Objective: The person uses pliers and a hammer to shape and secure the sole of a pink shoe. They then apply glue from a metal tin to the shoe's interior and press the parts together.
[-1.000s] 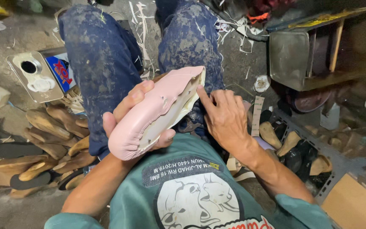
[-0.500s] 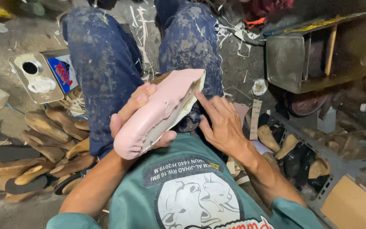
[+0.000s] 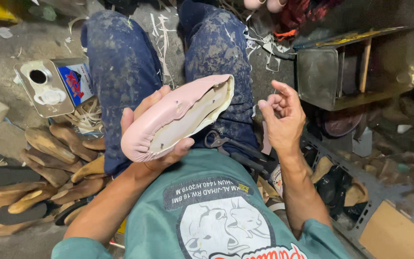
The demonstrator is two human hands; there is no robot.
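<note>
Floor: concrete floor, littered with pale scraps, seen from above past the seated person's paint-flecked trousers.
Metal box: an open grey metal box lies on its side to the right, well apart from the hands.
Sole pile: brown shoe soles are heaped at the left; anything dropped there could be hard to find.
Glue tin: a square tin with an open hole on top lies near the left knee; a knock from the leg may spill it.
Shoe: a pink shoe upper on its last, sole side up, held over the lap.
Left hand: left hand cradles the shoe from below, fingers wrapped round it. One-handed support is a risk; the shoe may tip and slide off.
Right hand: right hand is apart from the shoe, fingers loosely curled, holding nothing I can make out.
Pliers: dark pliers rest in the lap just under the shoe and could slip to the floor.
</note>
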